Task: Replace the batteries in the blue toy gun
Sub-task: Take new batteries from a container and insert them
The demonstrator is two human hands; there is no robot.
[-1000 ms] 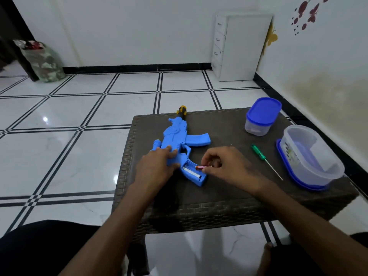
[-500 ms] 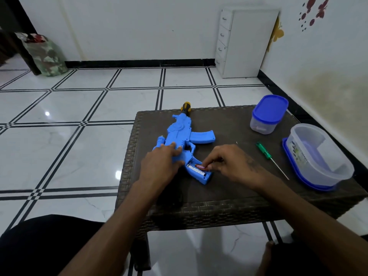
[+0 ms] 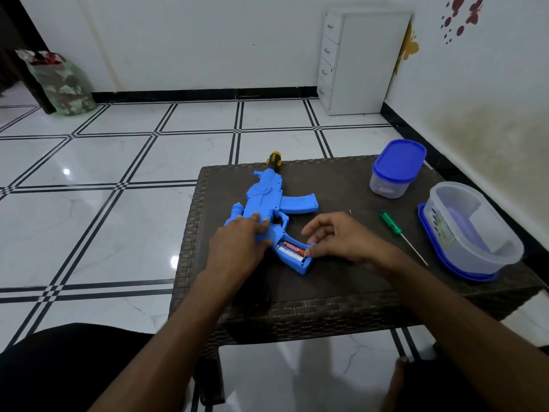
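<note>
Gun (image 3: pixel 269 200) lies flat on table (image 3: pixel 341 281), left of centre, muzzle at far edge, grip toward the near side. Grip compartment open; red battery (image 3: pixel 292 247) seated in it beside a white one (image 3: pixel 289 254). A second ago the red battery was pinched in the right hand (image 3: pixel 335 239) just outside the slot; half a second ago it was going in; now it lies in the bay. Right fingers (image 3: pixel 310 251) have let go: loosely curled and apart, holding nothing, lowest fingertip at the battery's near end. Left hand (image 3: pixel 237 242) unchanged, pressing on gun body, fingers straight and together.

Green screwdriver (image 3: pixel 392 226) lies right of right hand, apart from it. Small tub (image 3: pixel 395 171) with blue lid at far right; large clear tub (image 3: pixel 472 230) on its lid at right edge.

Gun's left side sits near the left table edge. Bare table in front of the grip, up to the near edge
</note>
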